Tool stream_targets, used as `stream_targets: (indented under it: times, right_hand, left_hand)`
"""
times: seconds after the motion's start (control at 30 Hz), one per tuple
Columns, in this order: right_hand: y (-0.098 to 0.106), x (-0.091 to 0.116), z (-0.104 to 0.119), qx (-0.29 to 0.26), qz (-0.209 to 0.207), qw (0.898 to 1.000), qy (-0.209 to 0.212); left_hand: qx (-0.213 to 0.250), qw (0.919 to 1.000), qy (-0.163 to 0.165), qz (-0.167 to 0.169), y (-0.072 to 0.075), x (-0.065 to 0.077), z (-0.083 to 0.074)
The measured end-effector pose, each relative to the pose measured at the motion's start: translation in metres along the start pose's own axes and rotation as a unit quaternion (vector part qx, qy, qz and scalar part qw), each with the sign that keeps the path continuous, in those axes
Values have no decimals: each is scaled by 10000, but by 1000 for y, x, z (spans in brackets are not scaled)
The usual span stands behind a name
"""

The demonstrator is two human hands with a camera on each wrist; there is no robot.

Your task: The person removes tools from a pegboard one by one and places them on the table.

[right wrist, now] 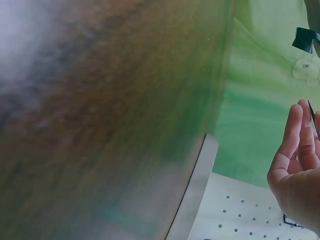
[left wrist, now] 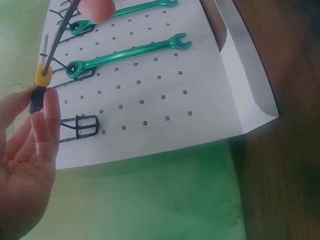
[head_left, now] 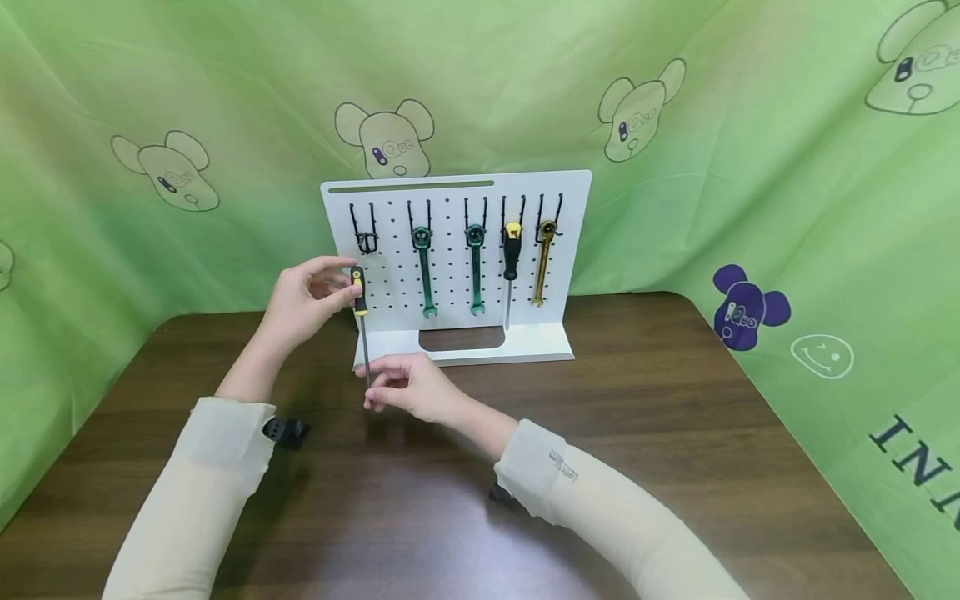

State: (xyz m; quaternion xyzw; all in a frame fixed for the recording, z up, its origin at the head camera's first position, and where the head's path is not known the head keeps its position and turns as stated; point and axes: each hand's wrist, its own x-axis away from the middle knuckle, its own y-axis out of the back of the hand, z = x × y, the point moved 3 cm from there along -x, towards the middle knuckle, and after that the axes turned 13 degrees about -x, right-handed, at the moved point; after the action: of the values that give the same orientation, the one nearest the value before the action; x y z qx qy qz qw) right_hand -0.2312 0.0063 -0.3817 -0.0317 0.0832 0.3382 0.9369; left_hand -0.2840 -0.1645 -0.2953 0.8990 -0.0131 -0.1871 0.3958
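A screwdriver [head_left: 360, 302] with a black and yellow handle stands nearly upright at the left side of the white pegboard [head_left: 390, 304]. My left hand [head_left: 303, 296] pinches its handle between thumb and fingers. Lower down, my right hand [head_left: 416, 387] pinches the thin metal shaft near its tip. In the left wrist view the shaft [left wrist: 61, 32] runs from the handle up toward a right fingertip [left wrist: 97, 9]. The right wrist view shows the right hand [right wrist: 297, 170] beside the dark shaft [right wrist: 312, 117]. A black double hook [head_left: 366, 242] sits just above the left hand.
Two green wrenches [head_left: 426, 271] [head_left: 476, 271], another screwdriver [head_left: 512, 254] and a gold wrench [head_left: 543, 262] hang on hooks along the pegboard. It stands on a brown wooden table [head_left: 637, 400], with a green printed curtain [head_left: 510, 108] behind.
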Motion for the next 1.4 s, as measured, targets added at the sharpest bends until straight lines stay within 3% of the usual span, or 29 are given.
stream_targets:
  times: [0.27,0.5,0.73,1.03,1.4]
  right_hand:
    - [-6,8,-5,-1,244,9994,-253]
    - [-10,15,-10,14,480,9974,-545]
    - [-14,23,-14,184,800,9931,-834]
    - [-17,29,-20,308,970,9874,-1214]
    - [-21,35,-25,-101,1107,9780,-1763]
  left_hand:
    - [-9,9994,168,298,-6,9,10]
    - [265,9950,412,866,-13,16,20]
    - [347,9890,359,1396,-24,21,30]
    - [31,9864,338,1609,-39,27,40]
    - [365,9736,371,2223,-54,34,49]
